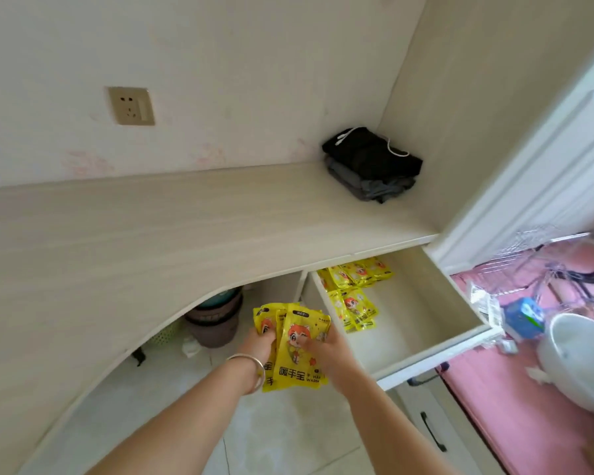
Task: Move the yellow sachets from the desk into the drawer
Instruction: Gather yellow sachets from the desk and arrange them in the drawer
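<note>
Head view, left to right: I see my left hand (259,344), silver bangle (254,370) on its wrist, fingers curled around the left edge of a fanned bunch of yellow sachets (297,351) held in the air near the desk (151,234) edge. My right hand (326,354) clamps the bunch's right side, thumb pressed on the front sachet. Farther right, more sachets (355,293) lie in the open drawer (426,351).

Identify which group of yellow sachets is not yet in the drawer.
The bundle of yellow sachets gripped by both hands, left hand and right hand, left of the open drawer; the other sachets lie inside.
</note>
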